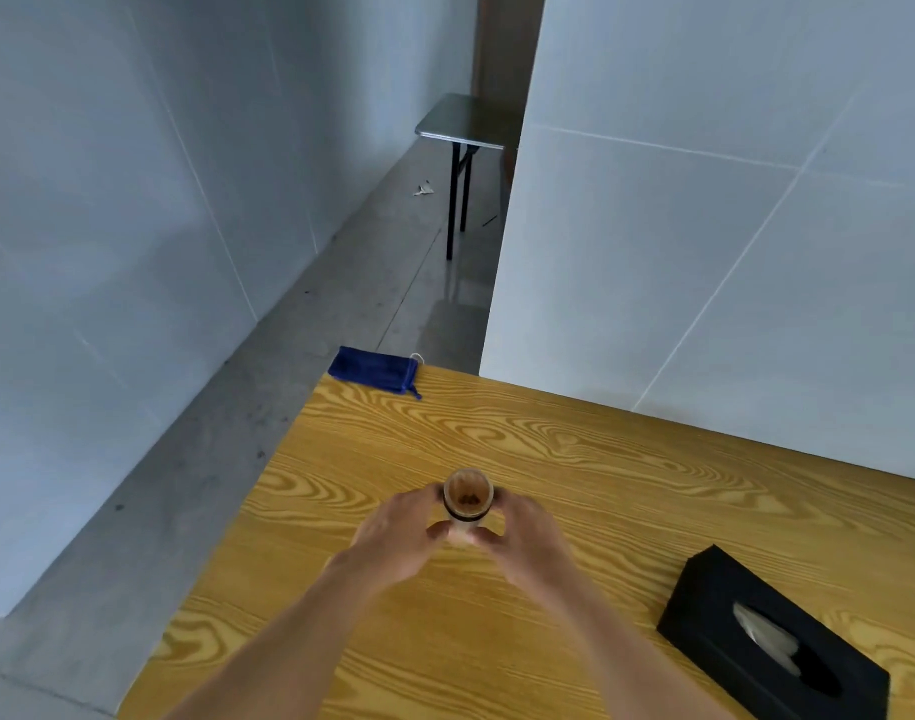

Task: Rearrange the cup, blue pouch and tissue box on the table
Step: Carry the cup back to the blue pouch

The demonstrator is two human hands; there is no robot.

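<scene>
Both hands, left hand (400, 532) and right hand (528, 543), clamped around upright cup (468, 498), mouth facing up

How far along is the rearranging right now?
Done: nothing visibly; the start layout is unknown. In hand: the left hand and right hand both clasp the cup, upright mid-table. Left: the blue pouch overhangs the table's far corner, and the tissue box sits untouched at right.
</scene>
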